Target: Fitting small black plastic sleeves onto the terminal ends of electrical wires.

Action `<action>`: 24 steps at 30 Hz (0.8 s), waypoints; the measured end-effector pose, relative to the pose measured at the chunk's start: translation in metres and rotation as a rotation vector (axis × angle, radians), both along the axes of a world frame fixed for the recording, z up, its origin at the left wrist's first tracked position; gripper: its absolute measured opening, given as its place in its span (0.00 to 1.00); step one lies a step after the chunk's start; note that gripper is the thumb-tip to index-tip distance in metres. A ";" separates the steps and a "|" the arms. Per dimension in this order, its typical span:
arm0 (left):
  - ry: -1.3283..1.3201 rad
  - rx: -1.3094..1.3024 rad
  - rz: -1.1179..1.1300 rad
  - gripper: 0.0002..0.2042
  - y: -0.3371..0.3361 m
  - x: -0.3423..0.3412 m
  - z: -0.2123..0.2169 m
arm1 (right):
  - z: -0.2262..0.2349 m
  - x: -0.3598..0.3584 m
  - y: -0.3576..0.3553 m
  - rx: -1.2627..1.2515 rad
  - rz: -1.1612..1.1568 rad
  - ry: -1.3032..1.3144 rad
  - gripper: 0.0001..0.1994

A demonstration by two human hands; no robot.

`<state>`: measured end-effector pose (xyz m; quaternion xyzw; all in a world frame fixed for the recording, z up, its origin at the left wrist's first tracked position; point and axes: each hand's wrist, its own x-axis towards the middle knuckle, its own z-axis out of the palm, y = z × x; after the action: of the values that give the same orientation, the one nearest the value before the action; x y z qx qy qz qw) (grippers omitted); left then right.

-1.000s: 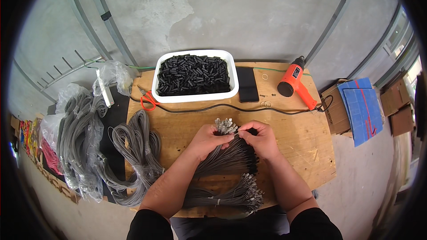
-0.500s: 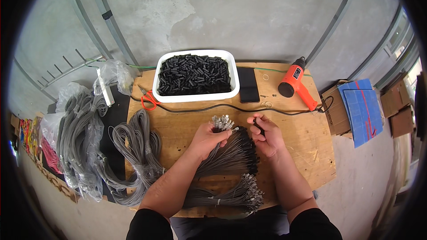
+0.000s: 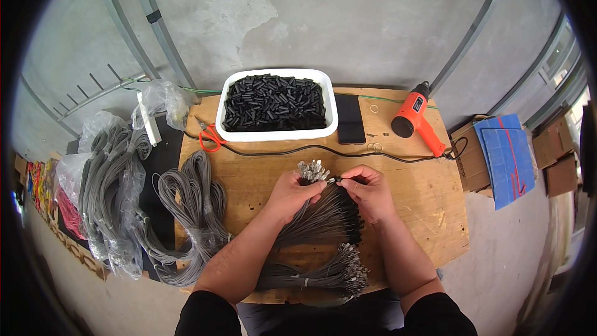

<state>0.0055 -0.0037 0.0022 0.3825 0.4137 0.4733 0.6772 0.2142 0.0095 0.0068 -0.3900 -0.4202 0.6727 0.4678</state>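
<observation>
A bunch of thin grey cables with silvery metal ends (image 3: 313, 171) is gripped in my left hand (image 3: 290, 196). Between thumb and finger, my right hand (image 3: 368, 194) pinches a small black sleeve (image 3: 339, 180), which meets the metal end of one cable beside my left thumb. Under and between my hands lies a fan of grey cables (image 3: 314, 221) whose ends carry black sleeves (image 3: 353, 214). Closer to me rests a tied cable bundle (image 3: 305, 279) with bare metal ends. A white tub (image 3: 273, 135) full of black sleeves stands behind my hands.
An orange heat gun (image 3: 413, 115) lies at the back right, its black cord (image 3: 298, 148) crossing the table. Beside the tub are a black phone (image 3: 351, 119) and orange-handled scissors (image 3: 211, 138). Coiled grey cables (image 3: 196, 196) pile up on the left. Blue sheets (image 3: 507, 158) stand off the right edge.
My right hand has moved left with the black sleeve, bringing it to a cable end at my left thumb. My left hand stays almost in place. The view has shifted slightly.
</observation>
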 end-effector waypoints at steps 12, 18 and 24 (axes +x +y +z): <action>0.042 0.023 -0.010 0.04 -0.001 0.001 0.003 | -0.001 -0.003 -0.002 0.001 -0.018 -0.008 0.06; 0.097 0.047 -0.040 0.04 -0.001 0.000 0.003 | 0.002 -0.004 -0.004 -0.007 -0.035 0.014 0.06; 0.108 0.069 -0.029 0.04 -0.002 0.002 0.002 | 0.001 -0.006 -0.003 -0.018 -0.041 -0.005 0.06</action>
<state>0.0071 -0.0058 0.0038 0.4364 0.4275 0.4560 0.6472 0.2087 0.0070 0.0077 -0.4041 -0.4072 0.6658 0.4770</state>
